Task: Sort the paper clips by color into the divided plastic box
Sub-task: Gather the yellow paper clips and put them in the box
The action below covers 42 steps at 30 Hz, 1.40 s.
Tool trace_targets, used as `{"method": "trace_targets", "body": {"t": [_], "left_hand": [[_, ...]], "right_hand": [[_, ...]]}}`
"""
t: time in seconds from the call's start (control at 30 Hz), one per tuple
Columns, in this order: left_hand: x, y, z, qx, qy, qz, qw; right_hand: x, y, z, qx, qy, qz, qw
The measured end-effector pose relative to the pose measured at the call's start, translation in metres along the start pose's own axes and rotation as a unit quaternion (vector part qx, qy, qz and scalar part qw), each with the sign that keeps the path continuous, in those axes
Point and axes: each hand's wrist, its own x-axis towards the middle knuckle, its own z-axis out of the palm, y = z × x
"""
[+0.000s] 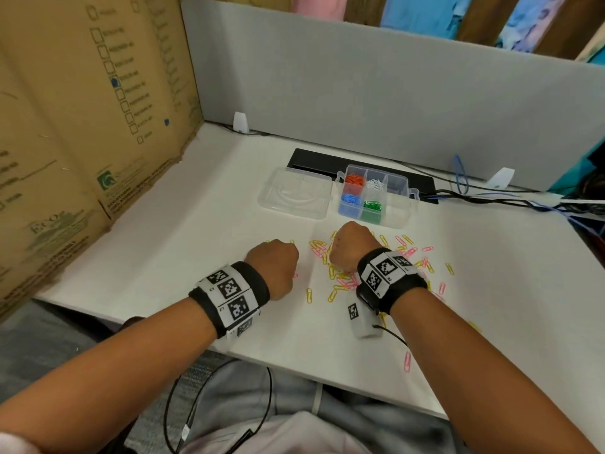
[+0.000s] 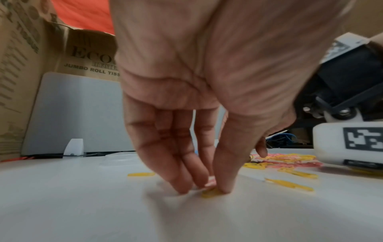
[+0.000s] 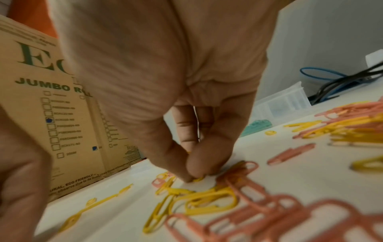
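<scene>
Left hand (image 2: 199, 91) pinches yellow clip (image 2: 211, 192) on bench (image 1: 196, 224); right hand (image 3: 165, 73) pinches another clip (image 3: 197, 179) in pile. Cardboard box (image 1: 82, 126) crowds left edge; divided box (image 1: 376, 194) beyond.

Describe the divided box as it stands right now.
The box is clear plastic, open, sitting flat on the white table beyond the loose clips. Its clear lid lies flat to its left. Six compartments show: red clips and white clips at the back, blue clips and green clips in front; the right two look empty. Neither hand touches it.
</scene>
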Motion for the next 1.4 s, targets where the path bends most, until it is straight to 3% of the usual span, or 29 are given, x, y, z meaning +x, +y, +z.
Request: {"method": "trace_targets", "body": {"t": [0.27,0.4,0.57,0.67,0.77,0.93,1.1,1.13,1.17,1.2,1.27,1.4], "left_hand": [[-0.003,0.005,0.002,0.014,0.013,0.021,1.0],[0.004,-0.01,-0.006,-0.133,-0.005,0.004,0.991],[0.01,-0.033,-0.014,-0.262,0.031,-0.016,0.964],[0.007,-0.036,-0.014,-0.236,0.022,-0.016,0.971],[0.005,-0.024,-0.008,-0.14,-0.023,-0.015,0.99],[0.008,-0.015,-0.006,-0.09,-0.054,0.0,0.994],[0.007,-0.014,-0.01,-0.116,-0.021,0.008,0.993],[0.01,-0.015,-0.012,-0.189,-0.009,-0.003,0.982],[0.013,-0.016,-0.015,-0.305,-0.008,-0.025,0.952],[0.015,-0.015,-0.017,-0.438,-0.014,-0.048,0.898],[0.019,-0.01,-0.019,-0.646,-0.026,-0.08,0.758],[0.028,0.001,-0.017,-0.827,-0.078,-0.134,0.541]], "right_hand": [[0.002,-0.004,0.001,-0.015,-0.014,0.007,1.0],[0.001,0.0,-0.005,0.024,-0.038,0.008,0.999],[0.0,0.006,-0.011,0.085,-0.061,0.003,0.994],[-0.001,0.01,-0.014,0.126,-0.066,0.012,0.99],[-0.001,0.015,-0.017,0.2,-0.068,0.038,0.977],[-0.005,0.02,-0.022,0.271,-0.06,0.034,0.96],[-0.012,0.014,-0.031,0.303,-0.063,0.008,0.951],[-0.015,0.01,-0.033,0.311,-0.059,-0.001,0.949],[-0.016,0.006,-0.036,0.322,-0.054,-0.012,0.945],[-0.019,0.001,-0.039,0.335,-0.05,-0.025,0.941],[-0.021,-0.011,-0.043,0.355,-0.043,-0.051,0.932],[-0.019,-0.037,-0.045,0.336,-0.049,-0.086,0.937]]}}
